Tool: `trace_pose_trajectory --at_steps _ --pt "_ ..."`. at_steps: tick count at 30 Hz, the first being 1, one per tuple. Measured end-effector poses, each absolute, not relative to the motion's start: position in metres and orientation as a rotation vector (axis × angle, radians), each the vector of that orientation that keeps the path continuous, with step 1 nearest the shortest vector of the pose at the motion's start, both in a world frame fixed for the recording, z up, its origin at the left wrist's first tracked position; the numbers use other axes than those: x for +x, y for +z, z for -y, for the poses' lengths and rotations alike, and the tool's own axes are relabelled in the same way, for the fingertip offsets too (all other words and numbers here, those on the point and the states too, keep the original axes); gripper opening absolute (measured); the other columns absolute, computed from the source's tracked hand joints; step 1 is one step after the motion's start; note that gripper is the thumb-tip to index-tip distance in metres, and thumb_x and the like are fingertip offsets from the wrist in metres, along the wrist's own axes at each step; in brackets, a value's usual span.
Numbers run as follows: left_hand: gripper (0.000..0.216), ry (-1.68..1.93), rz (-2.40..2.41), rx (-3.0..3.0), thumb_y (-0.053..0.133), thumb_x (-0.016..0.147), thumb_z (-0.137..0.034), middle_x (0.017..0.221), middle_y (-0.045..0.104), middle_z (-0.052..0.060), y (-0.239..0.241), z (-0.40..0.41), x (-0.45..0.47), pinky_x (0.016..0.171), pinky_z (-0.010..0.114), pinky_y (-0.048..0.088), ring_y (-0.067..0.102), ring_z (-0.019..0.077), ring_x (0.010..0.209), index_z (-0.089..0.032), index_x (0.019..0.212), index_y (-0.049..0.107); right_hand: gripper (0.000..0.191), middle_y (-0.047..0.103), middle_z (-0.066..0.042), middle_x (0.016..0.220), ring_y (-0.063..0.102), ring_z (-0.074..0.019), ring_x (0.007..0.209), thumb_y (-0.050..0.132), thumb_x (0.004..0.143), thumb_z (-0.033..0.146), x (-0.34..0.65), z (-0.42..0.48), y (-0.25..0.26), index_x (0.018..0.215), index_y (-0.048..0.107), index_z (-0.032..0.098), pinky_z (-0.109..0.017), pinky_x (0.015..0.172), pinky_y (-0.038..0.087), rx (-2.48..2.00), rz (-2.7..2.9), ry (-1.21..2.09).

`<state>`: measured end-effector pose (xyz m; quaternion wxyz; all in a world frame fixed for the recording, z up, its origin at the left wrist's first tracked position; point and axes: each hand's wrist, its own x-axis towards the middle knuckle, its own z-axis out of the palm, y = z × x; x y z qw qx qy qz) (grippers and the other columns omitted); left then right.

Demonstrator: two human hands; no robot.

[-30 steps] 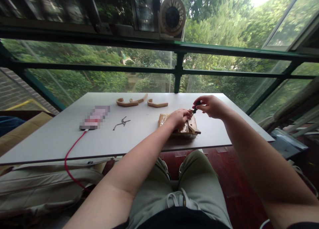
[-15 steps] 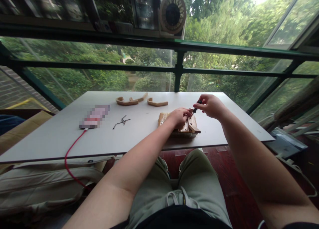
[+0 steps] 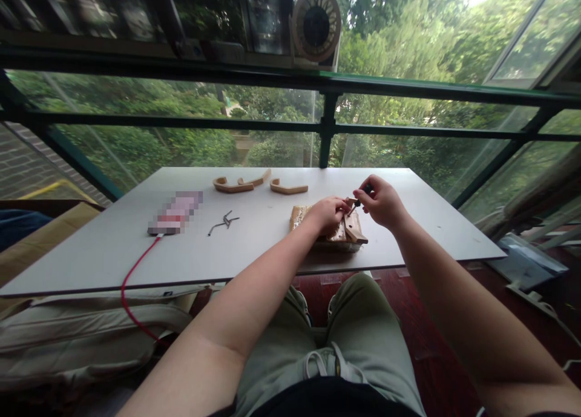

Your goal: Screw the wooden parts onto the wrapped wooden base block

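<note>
At right hand (image 3: 382,201), screwdriver (image 3: 357,203) slanting, tip down-left

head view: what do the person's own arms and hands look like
The left hand and right hand wear no gloves, and no watch or band shows at either wrist. The left forearm and right forearm are uncovered. A black top shows at the bottom.

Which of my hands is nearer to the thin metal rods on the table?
Left. Your left hand is to the right of the rods, at the block; your right hand is farther right, holding a black-handled tool.
</note>
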<state>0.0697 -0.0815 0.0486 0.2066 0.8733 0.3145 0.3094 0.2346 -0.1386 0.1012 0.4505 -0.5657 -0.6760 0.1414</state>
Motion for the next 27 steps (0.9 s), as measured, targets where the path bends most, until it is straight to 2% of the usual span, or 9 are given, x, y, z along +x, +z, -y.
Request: trace_pose_trajectory --at_steps 5,10,14,19,21,24,27 --pt "0.026 0.832 -0.913 2.426 0.048 0.085 -0.021 0.114 0.067 0.002 0.051 0.084 0.07 0.097 0.025 0.046 0.062 0.0154 0.1 -0.021 0.093 0.072 0.022 0.064 -0.003 0.081 0.058 -0.0133 0.062 0.055 0.08 0.024 0.237 0.135 0.097 0.1 0.05 0.02 -0.026 0.053 0.046 -1.113 1.721 0.633" --pt "0.027 0.853 -0.896 2.447 0.047 0.084 -0.019 0.111 0.067 0.001 0.05 0.082 0.071 0.097 0.024 0.045 0.062 0.0149 0.098 -0.021 0.093 0.072 0.027 0.067 -0.006 0.088 0.062 -0.0139 0.064 0.052 0.075 0.011 0.248 0.132 0.097 0.101 0.049 0.019 -0.03 0.059 0.052 -0.998 1.746 0.816" --pt "0.026 0.865 -0.899 2.443 0.048 0.083 -0.019 0.11 0.067 0.001 0.048 0.083 0.072 0.096 0.024 0.046 0.062 0.015 0.098 -0.021 0.093 0.072 0.021 0.068 -0.007 0.091 0.063 -0.0137 0.06 0.053 0.077 0.011 0.254 0.135 0.098 0.097 0.049 0.018 -0.032 0.058 0.054 -1.052 1.714 0.825" --pt "0.026 0.838 -0.933 2.427 0.048 0.084 -0.019 0.111 0.067 0.001 0.051 0.086 0.072 0.096 0.024 0.046 0.062 0.0152 0.099 -0.021 0.094 0.072 0.018 0.069 -0.006 0.092 0.054 -0.0078 0.045 0.054 0.08 0.016 0.254 0.14 0.1 0.097 0.05 0.019 -0.027 0.045 0.049 -1.173 1.707 0.76" --pt "0.026 0.836 -0.936 2.428 0.048 0.084 -0.019 0.11 0.068 0.001 0.053 0.087 0.072 0.096 0.025 0.046 0.062 0.0153 0.099 -0.021 0.093 0.072 0.017 0.069 -0.006 0.091 0.058 -0.0098 0.053 0.056 0.08 0.018 0.252 0.14 0.101 0.096 0.051 0.019 -0.025 0.046 0.05 -1.232 1.697 0.719" --pt "0.026 0.821 -0.941 2.428 0.047 0.085 -0.02 0.11 0.068 0.002 0.055 0.088 0.071 0.096 0.025 0.046 0.062 0.0154 0.098 -0.021 0.094 0.072 0.017 0.069 -0.007 0.09 0.066 -0.0174 0.077 0.059 0.079 0.02 0.251 0.14 0.104 0.094 0.052 0.019 -0.024 0.05 0.051 -1.275 1.706 0.68" --pt "0.026 0.807 -0.951 2.429 0.048 0.085 -0.021 0.111 0.067 0.002 0.055 0.088 0.07 0.096 0.025 0.046 0.062 0.0156 0.099 -0.021 0.094 0.072 0.017 0.069 -0.007 0.088 0.066 -0.0187 0.078 0.062 0.078 0.023 0.252 0.138 0.106 0.091 0.052 0.019 -0.024 0.048 0.051 -1.325 1.722 0.654"
